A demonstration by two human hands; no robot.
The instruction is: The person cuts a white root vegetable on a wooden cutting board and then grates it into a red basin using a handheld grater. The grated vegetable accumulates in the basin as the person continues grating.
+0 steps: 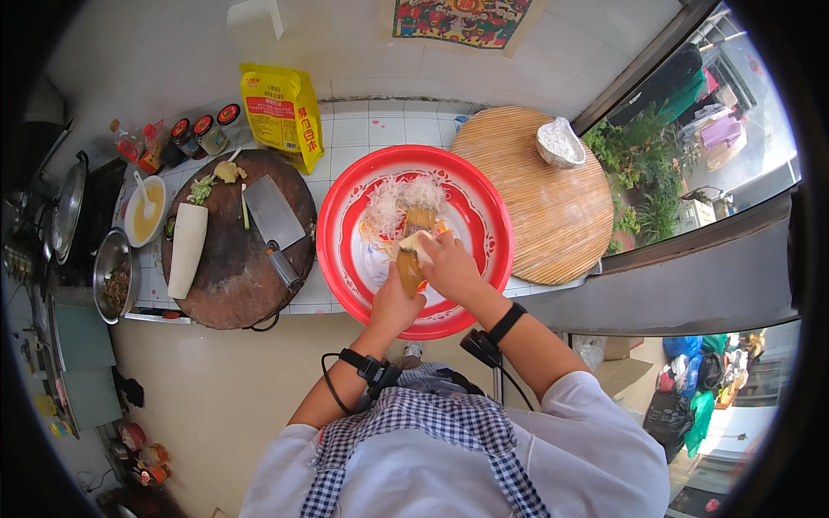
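A red-rimmed basin [335, 272] stands before me, with shredded white radish [386, 210] heaped along its far inner side. My left hand [395, 304] grips the near end of a wooden-looking hand grater [409, 275], which slants down into the basin. In my right hand [450, 265] is a piece of peeled white radish [420, 245], pressed on the grater's face. To the left, a round wooden chopping board [227, 259] carries a long peeled white radish [188, 249], a cleaver [274, 210], ginger [229, 171] and scallion pieces [202, 190].
A round slatted board [531, 213] bearing a bowl of white powder [561, 146] lies right of the basin. Left of the chopping board are a bowl of yellow liquid [146, 210] and a metal bowl of minced food [116, 285]. A yellow bag [282, 113] and jars [210, 135] stand behind.
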